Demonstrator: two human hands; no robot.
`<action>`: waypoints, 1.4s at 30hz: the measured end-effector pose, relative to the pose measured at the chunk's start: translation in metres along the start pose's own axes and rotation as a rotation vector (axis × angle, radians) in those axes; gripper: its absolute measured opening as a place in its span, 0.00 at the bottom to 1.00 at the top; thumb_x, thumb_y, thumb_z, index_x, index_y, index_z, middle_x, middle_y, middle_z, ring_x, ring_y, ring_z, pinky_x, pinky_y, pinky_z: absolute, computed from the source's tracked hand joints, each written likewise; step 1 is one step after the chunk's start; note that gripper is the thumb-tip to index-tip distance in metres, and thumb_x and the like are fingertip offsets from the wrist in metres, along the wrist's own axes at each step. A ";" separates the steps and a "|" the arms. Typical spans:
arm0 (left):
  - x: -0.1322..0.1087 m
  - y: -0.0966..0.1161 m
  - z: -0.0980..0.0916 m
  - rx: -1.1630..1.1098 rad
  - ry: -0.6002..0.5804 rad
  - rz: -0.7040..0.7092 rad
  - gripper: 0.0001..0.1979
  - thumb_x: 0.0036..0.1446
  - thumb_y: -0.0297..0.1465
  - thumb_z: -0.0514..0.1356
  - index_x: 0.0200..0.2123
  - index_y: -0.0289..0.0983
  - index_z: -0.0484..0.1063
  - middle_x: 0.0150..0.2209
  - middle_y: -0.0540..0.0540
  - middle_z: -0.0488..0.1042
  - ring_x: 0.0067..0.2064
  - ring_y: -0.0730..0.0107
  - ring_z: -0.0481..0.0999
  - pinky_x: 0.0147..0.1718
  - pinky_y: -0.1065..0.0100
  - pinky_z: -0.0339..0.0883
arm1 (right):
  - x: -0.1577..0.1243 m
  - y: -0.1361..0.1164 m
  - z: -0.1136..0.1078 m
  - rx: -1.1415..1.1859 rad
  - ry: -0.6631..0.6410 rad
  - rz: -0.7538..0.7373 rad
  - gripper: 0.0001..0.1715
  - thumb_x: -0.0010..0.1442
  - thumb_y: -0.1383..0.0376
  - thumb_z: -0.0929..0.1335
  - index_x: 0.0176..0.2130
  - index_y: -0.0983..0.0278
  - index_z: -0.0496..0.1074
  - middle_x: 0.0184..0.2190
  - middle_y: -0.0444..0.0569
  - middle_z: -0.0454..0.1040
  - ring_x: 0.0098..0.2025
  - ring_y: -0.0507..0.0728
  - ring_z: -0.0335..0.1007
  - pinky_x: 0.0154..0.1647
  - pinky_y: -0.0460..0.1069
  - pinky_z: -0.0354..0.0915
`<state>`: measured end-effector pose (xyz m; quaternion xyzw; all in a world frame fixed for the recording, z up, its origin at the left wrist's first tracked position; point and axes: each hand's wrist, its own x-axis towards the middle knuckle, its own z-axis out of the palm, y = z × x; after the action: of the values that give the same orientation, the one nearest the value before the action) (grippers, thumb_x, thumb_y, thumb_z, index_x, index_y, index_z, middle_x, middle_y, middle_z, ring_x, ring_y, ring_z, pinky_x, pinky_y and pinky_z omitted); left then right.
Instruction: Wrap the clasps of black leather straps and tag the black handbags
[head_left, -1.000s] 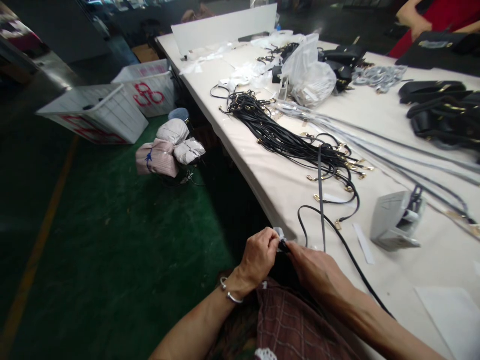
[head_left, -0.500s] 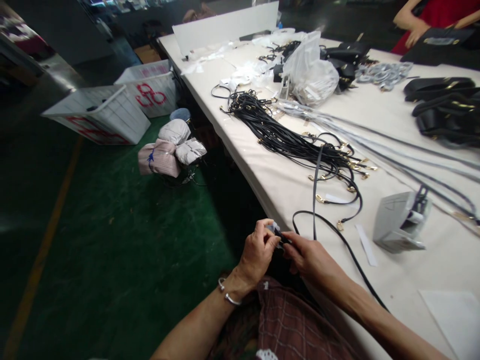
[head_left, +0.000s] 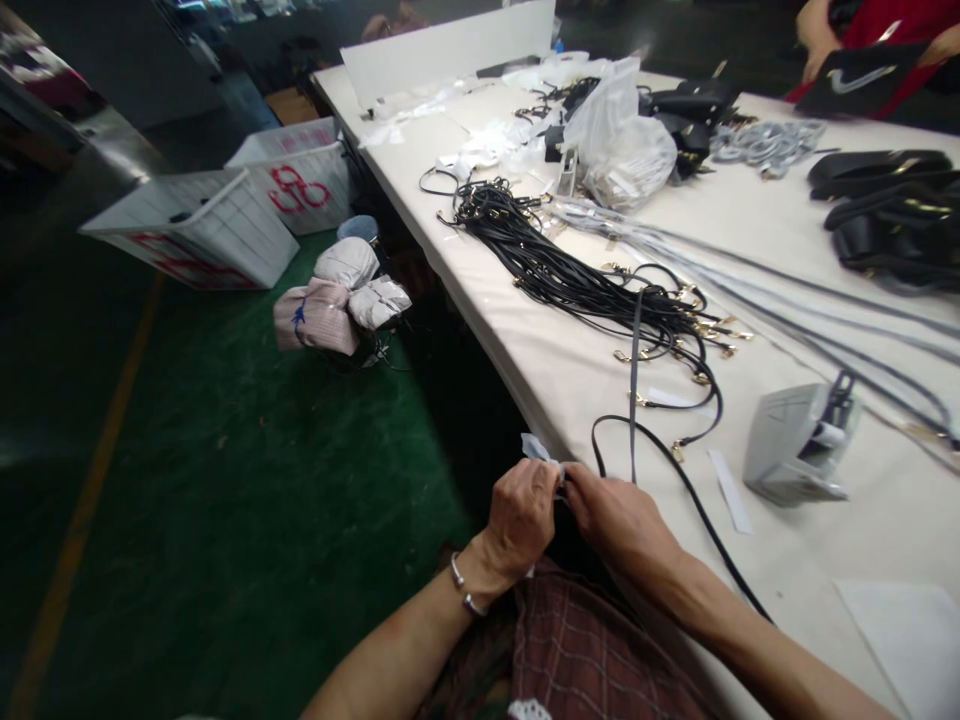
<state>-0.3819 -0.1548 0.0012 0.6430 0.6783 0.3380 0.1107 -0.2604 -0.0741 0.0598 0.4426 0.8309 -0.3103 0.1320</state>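
Observation:
My left hand (head_left: 520,518) and my right hand (head_left: 619,520) meet at the edge of the white table (head_left: 495,290), pinching a small pale slip (head_left: 535,447) that sticks up above my left fingers. The end of a thin strap is hidden between my fingers. Just beyond my right hand, a black leather strap (head_left: 679,490) loops across the table, with a grey strap (head_left: 634,400) hanging beside it. Farther along lies a tangled bundle of black straps with gold clasps (head_left: 577,285). A silver bangle (head_left: 463,586) circles my left wrist.
A grey dispenser (head_left: 799,443) stands right of my hands. Long grey straps, black bag parts (head_left: 889,220) and a plastic bag (head_left: 628,160) lie on the table. White crates (head_left: 199,230) and wrapped bundles (head_left: 315,316) sit on the green floor. A person in red (head_left: 877,30) stands at the far right.
My hands have come closer together and dropped slightly, and the pale slip now stands higher above my left fingers. The person in red has moved a dark piece at the far right.

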 end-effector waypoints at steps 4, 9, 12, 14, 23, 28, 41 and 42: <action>0.006 -0.004 -0.008 0.047 0.012 0.047 0.11 0.68 0.25 0.46 0.34 0.38 0.65 0.30 0.46 0.72 0.32 0.66 0.72 0.34 0.66 0.65 | 0.006 0.018 -0.016 0.752 -0.317 0.057 0.22 0.67 0.52 0.57 0.49 0.64 0.67 0.33 0.50 0.77 0.21 0.52 0.67 0.22 0.47 0.58; 0.017 -0.012 -0.020 -0.301 0.002 -0.312 0.06 0.67 0.28 0.52 0.35 0.39 0.62 0.29 0.52 0.70 0.29 0.72 0.71 0.29 0.72 0.64 | -0.009 0.045 -0.026 0.355 -0.347 -0.204 0.18 0.63 0.52 0.64 0.33 0.64 0.70 0.26 0.47 0.72 0.29 0.55 0.68 0.29 0.48 0.58; 0.012 -0.004 -0.012 -0.269 -0.005 -0.189 0.08 0.67 0.28 0.50 0.34 0.39 0.63 0.29 0.51 0.70 0.30 0.71 0.71 0.31 0.71 0.64 | -0.014 0.038 -0.025 0.036 -0.190 -0.199 0.17 0.66 0.58 0.60 0.31 0.63 0.69 0.27 0.49 0.74 0.30 0.56 0.68 0.31 0.49 0.56; 0.005 0.004 -0.007 -0.138 0.014 0.006 0.10 0.68 0.26 0.47 0.34 0.38 0.64 0.29 0.48 0.71 0.32 0.68 0.71 0.33 0.68 0.64 | -0.012 0.028 -0.024 -0.118 -0.122 -0.153 0.15 0.66 0.60 0.60 0.33 0.63 0.70 0.29 0.52 0.76 0.32 0.58 0.71 0.32 0.50 0.56; 0.015 -0.002 -0.040 0.014 0.124 0.389 0.09 0.65 0.24 0.48 0.41 0.38 0.67 0.37 0.45 0.76 0.53 0.60 0.73 0.58 0.51 0.59 | 0.002 0.001 -0.044 0.071 -0.094 -0.370 0.19 0.63 0.55 0.62 0.28 0.63 0.73 0.33 0.51 0.77 0.39 0.58 0.71 0.40 0.50 0.61; 0.019 -0.012 -0.030 -0.346 0.065 0.116 0.07 0.68 0.29 0.47 0.38 0.39 0.62 0.31 0.48 0.71 0.31 0.71 0.72 0.32 0.70 0.67 | 0.003 -0.005 -0.050 0.405 -0.342 -0.152 0.24 0.63 0.48 0.63 0.27 0.63 0.68 0.19 0.46 0.73 0.24 0.54 0.68 0.29 0.48 0.60; 0.011 -0.027 -0.019 -0.223 0.180 0.027 0.08 0.67 0.26 0.48 0.35 0.39 0.61 0.31 0.49 0.70 0.33 0.68 0.70 0.36 0.66 0.65 | 0.008 0.014 -0.103 0.112 -0.407 -0.205 0.26 0.67 0.49 0.60 0.29 0.63 0.71 0.26 0.49 0.76 0.23 0.52 0.65 0.25 0.47 0.57; 0.015 -0.024 -0.021 -0.163 0.174 0.040 0.08 0.66 0.25 0.48 0.34 0.39 0.63 0.31 0.48 0.71 0.35 0.67 0.70 0.39 0.64 0.64 | 0.006 0.008 -0.099 -0.048 -0.299 -0.189 0.23 0.67 0.53 0.60 0.28 0.62 0.71 0.24 0.49 0.75 0.23 0.53 0.66 0.24 0.48 0.53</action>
<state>-0.4159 -0.1464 0.0068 0.6136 0.6426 0.4486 0.0966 -0.2522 -0.0044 0.1303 0.3083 0.8471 -0.3636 0.2349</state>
